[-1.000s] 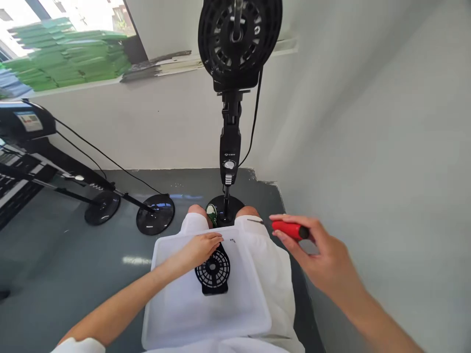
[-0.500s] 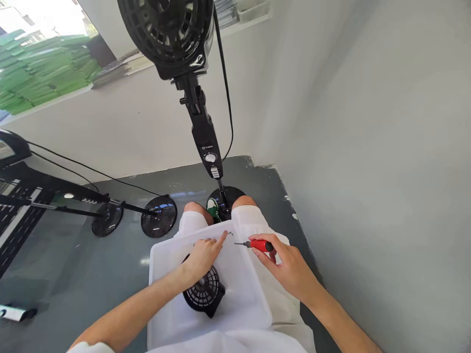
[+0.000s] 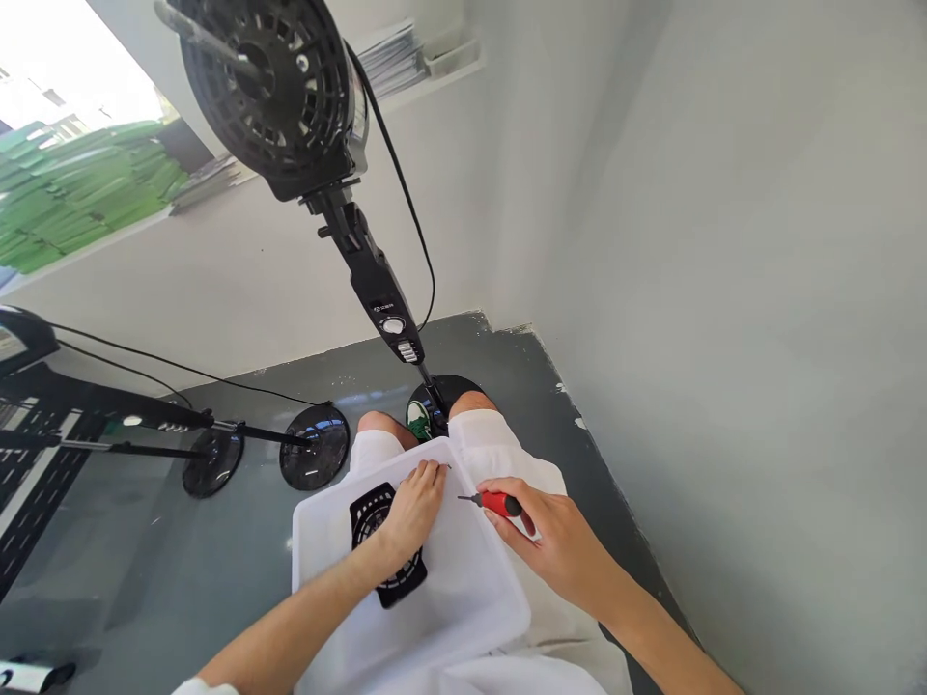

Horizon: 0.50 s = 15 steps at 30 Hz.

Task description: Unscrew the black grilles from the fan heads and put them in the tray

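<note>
My right hand (image 3: 547, 529) grips a red-handled screwdriver (image 3: 499, 503) over the right side of a white plastic tray (image 3: 463, 618) on my lap, its thin tip pointing left. My left hand (image 3: 416, 507) reaches across the tray with its fingers bent and pressed together near the far right corner. What the fingertips pinch, if anything, is hidden. Beside them lies a tiny dark piece (image 3: 449, 467), like a screw. Under my left hand and wrist rests a black slotted fan cover (image 3: 406, 585), partly hidden.
Ahead stands a black fan (image 3: 271, 97) with its shaft bare, on a pole with a control box (image 3: 387, 309) and a cable. To the left, black round bases (image 3: 315, 446) and poles stand on the grey floor. A wall (image 3: 760, 290) rises at the right.
My left index finger, stretched out before, has drawn in with the other fingers. The fan cover lies at a different angle. The screwdriver has shifted slightly left and down; the view has tilted.
</note>
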### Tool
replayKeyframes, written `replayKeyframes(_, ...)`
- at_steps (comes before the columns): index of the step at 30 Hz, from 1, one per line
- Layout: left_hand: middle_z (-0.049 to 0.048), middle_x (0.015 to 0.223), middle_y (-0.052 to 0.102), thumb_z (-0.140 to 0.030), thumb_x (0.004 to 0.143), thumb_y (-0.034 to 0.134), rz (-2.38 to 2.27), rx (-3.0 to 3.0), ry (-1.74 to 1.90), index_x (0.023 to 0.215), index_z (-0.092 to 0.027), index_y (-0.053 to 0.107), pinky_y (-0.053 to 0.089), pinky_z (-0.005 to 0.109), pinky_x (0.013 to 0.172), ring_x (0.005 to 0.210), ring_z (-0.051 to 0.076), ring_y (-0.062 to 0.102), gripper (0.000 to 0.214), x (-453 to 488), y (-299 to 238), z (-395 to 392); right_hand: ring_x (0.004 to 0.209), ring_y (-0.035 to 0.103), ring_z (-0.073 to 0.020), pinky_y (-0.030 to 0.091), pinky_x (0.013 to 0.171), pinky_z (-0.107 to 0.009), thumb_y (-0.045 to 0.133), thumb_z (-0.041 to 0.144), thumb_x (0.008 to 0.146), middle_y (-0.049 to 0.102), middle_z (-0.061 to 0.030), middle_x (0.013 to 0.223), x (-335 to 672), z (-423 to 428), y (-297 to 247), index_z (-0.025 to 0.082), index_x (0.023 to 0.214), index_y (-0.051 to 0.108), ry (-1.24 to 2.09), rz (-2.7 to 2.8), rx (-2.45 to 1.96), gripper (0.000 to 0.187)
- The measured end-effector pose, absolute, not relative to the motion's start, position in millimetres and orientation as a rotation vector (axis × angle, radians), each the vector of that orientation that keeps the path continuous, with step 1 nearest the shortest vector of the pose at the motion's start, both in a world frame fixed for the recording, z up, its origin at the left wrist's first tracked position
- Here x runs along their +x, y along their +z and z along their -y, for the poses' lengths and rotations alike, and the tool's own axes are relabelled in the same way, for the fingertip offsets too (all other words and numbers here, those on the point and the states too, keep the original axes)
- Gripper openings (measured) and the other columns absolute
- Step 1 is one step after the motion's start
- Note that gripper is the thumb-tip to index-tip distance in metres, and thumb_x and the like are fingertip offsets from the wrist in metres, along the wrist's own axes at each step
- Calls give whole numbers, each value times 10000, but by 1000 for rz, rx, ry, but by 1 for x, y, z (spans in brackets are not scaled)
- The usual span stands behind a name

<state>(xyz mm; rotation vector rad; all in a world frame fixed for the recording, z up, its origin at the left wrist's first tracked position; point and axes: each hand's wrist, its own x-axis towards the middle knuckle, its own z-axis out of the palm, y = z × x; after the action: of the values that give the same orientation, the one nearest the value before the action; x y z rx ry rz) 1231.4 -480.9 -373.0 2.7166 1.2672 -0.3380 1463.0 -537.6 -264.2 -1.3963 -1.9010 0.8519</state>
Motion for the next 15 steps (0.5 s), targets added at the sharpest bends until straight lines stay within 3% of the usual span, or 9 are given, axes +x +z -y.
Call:
replayKeyframes(5,100,1115,682,-7,958,414,-1237,2663,-323,1123,-145,621,585,389,943,1059,238,657,299,1230,-374,473,631,655,-110,498,603,-257,477,349,1044,744,54,844,1465,540,-266,291,1157,576,841,1891,-1397,162)
replayKeyframes(11,83,1137,691,-48,991,406,-1211,2664,-245,1112,-164,627,583,376,946,1080,236,658,277,1225,-380,479,554,629,-100,513,571,-249,486,361,1035,778,37,955,1467,540,-261,297,1169,588,755,1904,-1404,181)
replayKeyframes(15,75,1109,712,-54,984,419,-1222,2604,-218,1080,-184,655,598,370,918,1047,239,684,286,1226,-395,486,670,704,-104,546,602,-201,547,324,1006,777,42,928,1463,537,-255,286,1084,588,640,1926,-1344,97)
